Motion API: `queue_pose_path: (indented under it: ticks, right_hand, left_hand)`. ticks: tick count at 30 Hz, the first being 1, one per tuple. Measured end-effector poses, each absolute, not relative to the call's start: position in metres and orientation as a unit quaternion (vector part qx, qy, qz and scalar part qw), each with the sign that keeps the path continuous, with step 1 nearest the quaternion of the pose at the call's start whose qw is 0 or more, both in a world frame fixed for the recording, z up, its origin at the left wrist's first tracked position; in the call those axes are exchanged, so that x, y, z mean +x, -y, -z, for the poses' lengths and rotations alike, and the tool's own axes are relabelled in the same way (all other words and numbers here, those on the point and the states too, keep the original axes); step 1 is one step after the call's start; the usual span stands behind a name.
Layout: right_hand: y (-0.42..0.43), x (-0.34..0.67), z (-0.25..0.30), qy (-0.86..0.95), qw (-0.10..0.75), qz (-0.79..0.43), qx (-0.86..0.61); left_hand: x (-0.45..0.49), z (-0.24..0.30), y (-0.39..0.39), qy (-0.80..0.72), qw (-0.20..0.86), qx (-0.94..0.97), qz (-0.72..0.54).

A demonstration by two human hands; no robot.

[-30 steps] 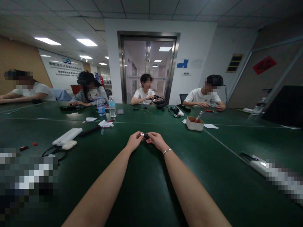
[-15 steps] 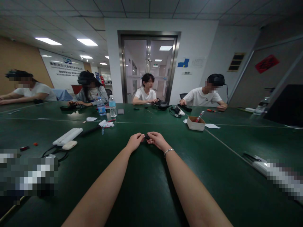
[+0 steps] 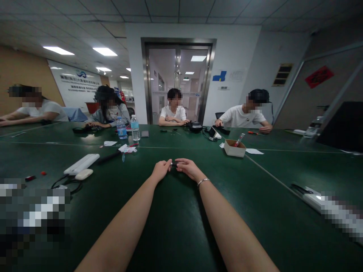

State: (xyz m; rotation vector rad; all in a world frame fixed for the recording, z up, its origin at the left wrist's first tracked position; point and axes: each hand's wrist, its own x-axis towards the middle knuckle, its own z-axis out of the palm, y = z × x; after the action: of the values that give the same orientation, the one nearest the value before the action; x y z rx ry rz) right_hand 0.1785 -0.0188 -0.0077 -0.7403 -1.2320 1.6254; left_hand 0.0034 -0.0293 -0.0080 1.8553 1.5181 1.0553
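Observation:
Just above the green table [image 3: 176, 211], a small black object with a silvery end [image 3: 174, 164] spans the gap between my two hands. It is too small to tell its kind. My left hand [image 3: 161, 170] pinches the silvery end between thumb and fingers. On the other side, the fingertips of my right hand [image 3: 189, 169] close around the black end. A silver bracelet [image 3: 203, 181] circles my right wrist.
Ahead on the right stands an open cardboard box [image 3: 235, 149]. Two water bottles [image 3: 135, 128] and paper scraps [image 3: 127, 149] lie ahead left. A white power strip [image 3: 82, 164] with a cable is at left. Several people sit across the table.
More of the black object shows between my hands, and my right fingers have straightened a little. The person opposite has brought one arm across the table edge.

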Motion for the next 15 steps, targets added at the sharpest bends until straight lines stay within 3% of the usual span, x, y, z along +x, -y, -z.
queue_pose_path:
  ticks: [15]
  right_hand:
    - [0.0199,0.1806,0.0060,0.486,0.470,-0.677,-0.290]
  left_hand:
    - [0.0049,0.0044,0.0328,-0.546,0.299,0.675,-0.396]
